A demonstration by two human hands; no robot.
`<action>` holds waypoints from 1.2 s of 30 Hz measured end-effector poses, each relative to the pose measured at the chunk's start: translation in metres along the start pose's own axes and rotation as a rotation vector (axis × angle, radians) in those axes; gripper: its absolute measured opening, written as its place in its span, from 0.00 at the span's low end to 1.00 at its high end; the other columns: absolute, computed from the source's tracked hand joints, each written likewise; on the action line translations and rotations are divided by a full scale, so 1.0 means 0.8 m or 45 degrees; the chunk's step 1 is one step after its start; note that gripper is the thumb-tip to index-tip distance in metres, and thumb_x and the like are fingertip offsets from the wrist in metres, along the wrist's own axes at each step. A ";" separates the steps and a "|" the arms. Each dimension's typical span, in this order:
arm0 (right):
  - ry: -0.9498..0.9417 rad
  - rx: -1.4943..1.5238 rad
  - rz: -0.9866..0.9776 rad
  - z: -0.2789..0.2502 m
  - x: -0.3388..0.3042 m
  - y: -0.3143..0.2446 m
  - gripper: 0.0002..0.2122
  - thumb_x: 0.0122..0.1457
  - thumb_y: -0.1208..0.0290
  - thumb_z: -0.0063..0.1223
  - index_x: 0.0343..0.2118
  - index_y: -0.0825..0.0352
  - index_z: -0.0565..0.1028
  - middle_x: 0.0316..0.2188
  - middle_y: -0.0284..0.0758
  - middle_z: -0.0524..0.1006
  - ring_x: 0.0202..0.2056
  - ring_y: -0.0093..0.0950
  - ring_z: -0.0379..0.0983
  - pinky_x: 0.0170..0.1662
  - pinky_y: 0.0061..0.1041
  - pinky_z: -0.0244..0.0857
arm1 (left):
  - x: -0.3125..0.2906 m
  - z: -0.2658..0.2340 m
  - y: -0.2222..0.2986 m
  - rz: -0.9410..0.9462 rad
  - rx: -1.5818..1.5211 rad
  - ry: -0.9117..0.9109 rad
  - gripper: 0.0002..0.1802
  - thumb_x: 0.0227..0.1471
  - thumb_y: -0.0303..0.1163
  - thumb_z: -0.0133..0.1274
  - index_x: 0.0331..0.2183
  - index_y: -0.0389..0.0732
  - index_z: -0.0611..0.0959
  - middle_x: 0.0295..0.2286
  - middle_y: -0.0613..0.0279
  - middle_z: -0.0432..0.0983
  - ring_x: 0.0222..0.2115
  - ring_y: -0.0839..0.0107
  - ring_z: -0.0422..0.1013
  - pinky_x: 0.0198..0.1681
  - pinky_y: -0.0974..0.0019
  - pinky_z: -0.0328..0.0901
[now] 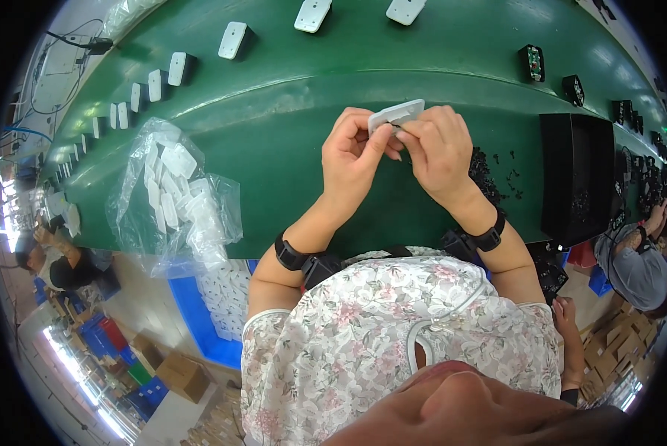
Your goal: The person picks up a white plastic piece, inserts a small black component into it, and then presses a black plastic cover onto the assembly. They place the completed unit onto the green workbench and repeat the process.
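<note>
Over the green bench, my left hand (348,152) is closed on a white plastic cover (406,111), a flat plate with rounded corners. Its thumb presses the near side of the plate while the fingers support it from behind. My right hand (439,152) meets it there, thumb and fingertips pinched together against the cover's lower edge. Something small and dark shows between the fingertips, too covered to name. A heap of small black parts (482,172) lies on the bench just right of my right wrist.
Left on the green bench (274,171), a clear plastic bag (226,201) holds several white covers (177,160). A black box (559,175) stands at right. White-topped units (234,40) line the far side; black housings (573,89) sit far right. A blue crate (187,308) is below the bench.
</note>
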State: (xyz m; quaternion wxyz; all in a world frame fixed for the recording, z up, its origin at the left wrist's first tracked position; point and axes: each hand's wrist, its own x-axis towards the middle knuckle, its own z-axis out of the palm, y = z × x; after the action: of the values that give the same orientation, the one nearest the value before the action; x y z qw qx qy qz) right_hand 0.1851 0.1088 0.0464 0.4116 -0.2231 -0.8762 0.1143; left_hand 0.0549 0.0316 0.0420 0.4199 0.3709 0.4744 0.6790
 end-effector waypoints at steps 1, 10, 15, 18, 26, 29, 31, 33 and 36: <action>0.000 -0.002 0.004 -0.003 0.000 0.000 0.06 0.52 0.74 0.56 0.30 0.66 0.70 0.26 0.35 0.68 0.24 0.32 0.62 0.27 0.26 0.56 | 0.000 -0.001 0.002 -0.065 -0.082 0.024 0.04 0.54 0.22 0.49 0.31 0.29 0.74 0.33 0.59 0.66 0.27 0.73 0.73 0.28 0.72 0.71; -0.293 0.702 0.730 -0.030 0.013 -0.001 0.09 0.49 0.73 0.60 0.31 0.67 0.71 0.25 0.29 0.66 0.25 0.19 0.61 0.29 0.18 0.57 | -0.005 -0.007 0.009 -0.235 -0.012 -0.099 0.04 0.54 0.21 0.49 0.32 0.29 0.74 0.32 0.59 0.66 0.24 0.73 0.72 0.26 0.74 0.68; -0.185 0.551 0.669 -0.025 0.000 0.009 0.10 0.48 0.71 0.60 0.28 0.67 0.70 0.25 0.36 0.71 0.26 0.32 0.70 0.29 0.27 0.63 | 0.002 -0.004 0.013 -0.350 0.137 -0.252 0.11 0.59 0.26 0.42 0.39 0.28 0.73 0.31 0.56 0.74 0.26 0.73 0.72 0.31 0.72 0.68; -0.187 0.726 0.781 -0.022 -0.021 0.032 0.11 0.48 0.69 0.60 0.30 0.67 0.69 0.26 0.37 0.71 0.26 0.31 0.69 0.30 0.27 0.62 | 0.001 0.004 0.000 -0.478 0.117 -0.188 0.17 0.61 0.29 0.39 0.47 0.26 0.71 0.34 0.53 0.75 0.27 0.72 0.72 0.33 0.72 0.68; 0.464 -0.032 0.705 -0.207 -0.049 0.056 0.10 0.52 0.72 0.59 0.38 0.64 0.75 0.32 0.32 0.72 0.27 0.20 0.69 0.31 0.18 0.64 | 0.045 -0.097 -0.031 -0.341 0.468 -0.062 0.12 0.58 0.30 0.46 0.42 0.32 0.70 0.27 0.56 0.74 0.19 0.78 0.67 0.20 0.79 0.60; 0.875 -0.856 0.847 -0.315 -0.116 0.135 0.07 0.56 0.72 0.52 0.36 0.65 0.75 0.29 0.33 0.73 0.28 0.23 0.70 0.34 0.22 0.64 | 0.059 -0.147 -0.020 -0.301 0.838 0.097 0.08 0.59 0.28 0.44 0.39 0.35 0.72 0.22 0.63 0.72 0.15 0.81 0.63 0.16 0.80 0.56; 0.676 -1.408 1.175 -0.401 -0.216 0.191 0.16 0.52 0.75 0.49 0.44 0.55 0.72 0.37 0.37 0.73 0.35 0.33 0.72 0.38 0.30 0.67 | 0.065 -0.152 -0.017 -0.254 0.877 0.153 0.06 0.59 0.27 0.44 0.37 0.36 0.73 0.23 0.65 0.71 0.15 0.82 0.62 0.16 0.80 0.55; 0.290 -1.458 1.570 -0.440 -0.288 0.231 0.24 0.47 0.72 0.53 0.51 0.51 0.67 0.44 0.39 0.71 0.45 0.44 0.69 0.48 0.39 0.65 | 0.075 -0.174 -0.023 -0.134 1.066 0.186 0.06 0.59 0.27 0.43 0.34 0.36 0.74 0.24 0.66 0.70 0.15 0.83 0.61 0.15 0.80 0.55; -0.118 -1.017 1.919 -0.458 -0.338 0.273 0.32 0.46 0.72 0.52 0.57 0.46 0.60 0.51 0.42 0.67 0.49 0.48 0.66 0.50 0.41 0.63 | 0.077 -0.178 -0.027 -0.128 1.158 0.205 0.06 0.58 0.27 0.44 0.34 0.36 0.75 0.25 0.65 0.69 0.14 0.82 0.60 0.14 0.79 0.55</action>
State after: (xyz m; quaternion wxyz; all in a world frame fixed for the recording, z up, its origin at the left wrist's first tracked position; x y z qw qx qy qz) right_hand 0.6849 0.1747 0.0143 0.0799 -0.8698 -0.4843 0.0489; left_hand -0.0922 0.0451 -0.0111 0.2088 0.4401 0.7726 0.4073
